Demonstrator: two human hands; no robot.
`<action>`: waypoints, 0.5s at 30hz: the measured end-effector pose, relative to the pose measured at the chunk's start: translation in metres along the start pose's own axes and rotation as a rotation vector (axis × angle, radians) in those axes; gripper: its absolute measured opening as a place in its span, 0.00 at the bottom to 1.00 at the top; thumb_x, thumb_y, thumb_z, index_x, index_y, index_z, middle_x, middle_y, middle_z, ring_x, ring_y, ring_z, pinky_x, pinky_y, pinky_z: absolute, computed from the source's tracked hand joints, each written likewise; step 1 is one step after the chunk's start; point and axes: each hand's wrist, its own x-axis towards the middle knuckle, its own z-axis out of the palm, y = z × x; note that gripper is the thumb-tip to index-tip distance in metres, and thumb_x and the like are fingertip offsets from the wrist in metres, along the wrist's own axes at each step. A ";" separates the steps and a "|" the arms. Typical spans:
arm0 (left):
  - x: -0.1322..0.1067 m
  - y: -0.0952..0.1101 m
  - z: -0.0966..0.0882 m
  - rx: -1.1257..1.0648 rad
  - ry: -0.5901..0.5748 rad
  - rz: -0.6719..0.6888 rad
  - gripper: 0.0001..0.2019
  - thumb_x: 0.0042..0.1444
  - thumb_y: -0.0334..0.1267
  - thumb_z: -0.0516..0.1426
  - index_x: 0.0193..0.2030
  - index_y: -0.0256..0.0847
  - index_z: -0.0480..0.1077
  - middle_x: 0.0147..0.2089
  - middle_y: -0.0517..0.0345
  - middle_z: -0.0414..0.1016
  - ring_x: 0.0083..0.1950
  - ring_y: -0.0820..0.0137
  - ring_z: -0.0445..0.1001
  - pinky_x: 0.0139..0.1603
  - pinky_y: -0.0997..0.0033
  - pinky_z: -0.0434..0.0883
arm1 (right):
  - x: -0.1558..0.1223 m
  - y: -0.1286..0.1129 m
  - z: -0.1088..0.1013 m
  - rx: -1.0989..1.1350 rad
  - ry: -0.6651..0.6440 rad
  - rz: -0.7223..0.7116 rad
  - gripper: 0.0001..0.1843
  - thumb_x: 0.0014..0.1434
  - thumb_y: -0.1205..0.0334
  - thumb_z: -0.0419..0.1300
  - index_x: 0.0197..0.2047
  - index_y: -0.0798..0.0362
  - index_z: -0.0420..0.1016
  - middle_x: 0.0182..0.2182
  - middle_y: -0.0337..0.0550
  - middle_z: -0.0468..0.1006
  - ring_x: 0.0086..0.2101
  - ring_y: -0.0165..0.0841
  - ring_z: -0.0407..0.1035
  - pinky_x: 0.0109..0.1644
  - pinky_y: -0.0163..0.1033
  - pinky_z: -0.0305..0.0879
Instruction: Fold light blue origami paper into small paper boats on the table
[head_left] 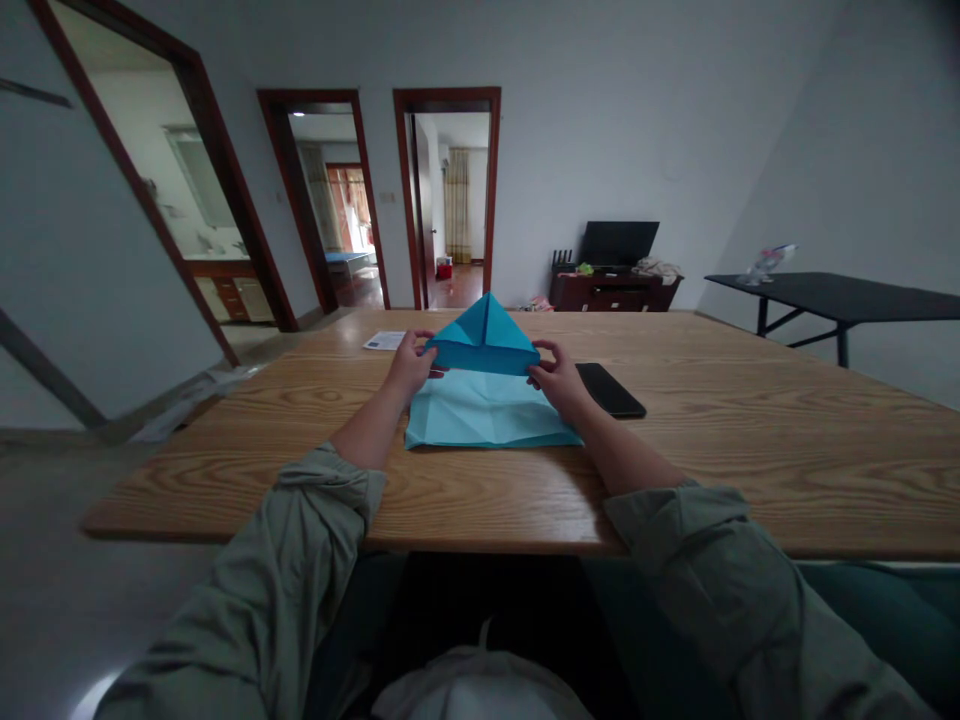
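1. Your L hand (412,366) is clamped on the left end of the folded blue paper (486,358), thumb & fingers pinching it.
2. Your R hand (553,372) pinches the right end of the same piece; hands are apart, w/ the paper spanning the gap btwn them.
3. That folded paper shows a pointed, triangular top rising above your hands, a vert. line down its middle & a straight band along the bottom, approx. level w/ your fingers.
4. Nearer you than both hands, a lighter blue sheet (487,415) lies on the wood table (225,470), creased; your R hand & wrist cover part of its right side.
5. Just right of your R hand: a dark, flat, phone-like item (611,390) on the tabletop.
6. Just beyond & left of your L hand: a small white printed paper (384,341), also on the table; print's too small to read.
7. Well past your R hand: a TV (619,244) on a dark cabinet (600,292), plus a black table (832,296) farther right.
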 end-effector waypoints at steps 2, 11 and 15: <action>0.002 -0.002 0.000 0.000 0.018 0.003 0.13 0.54 0.37 0.55 0.44 0.44 0.56 0.31 0.64 0.69 0.23 0.74 0.74 0.24 0.73 0.73 | 0.001 0.000 -0.001 0.001 0.057 -0.015 0.26 0.44 0.62 0.57 0.48 0.50 0.58 0.21 0.30 0.70 0.21 0.28 0.66 0.24 0.31 0.59; -0.001 0.004 0.001 0.049 -0.034 -0.037 0.08 0.51 0.37 0.53 0.36 0.37 0.68 0.25 0.62 0.68 0.22 0.73 0.72 0.24 0.72 0.71 | -0.003 -0.005 -0.007 -0.230 0.115 -0.144 0.11 0.48 0.61 0.52 0.36 0.53 0.70 0.18 0.33 0.66 0.21 0.29 0.65 0.27 0.34 0.61; -0.003 0.004 -0.001 0.123 -0.061 -0.024 0.11 0.49 0.40 0.56 0.39 0.38 0.70 0.29 0.59 0.71 0.24 0.73 0.72 0.24 0.74 0.69 | -0.008 -0.009 -0.007 -0.403 0.101 -0.157 0.20 0.50 0.60 0.51 0.44 0.54 0.76 0.18 0.36 0.68 0.21 0.29 0.62 0.27 0.35 0.59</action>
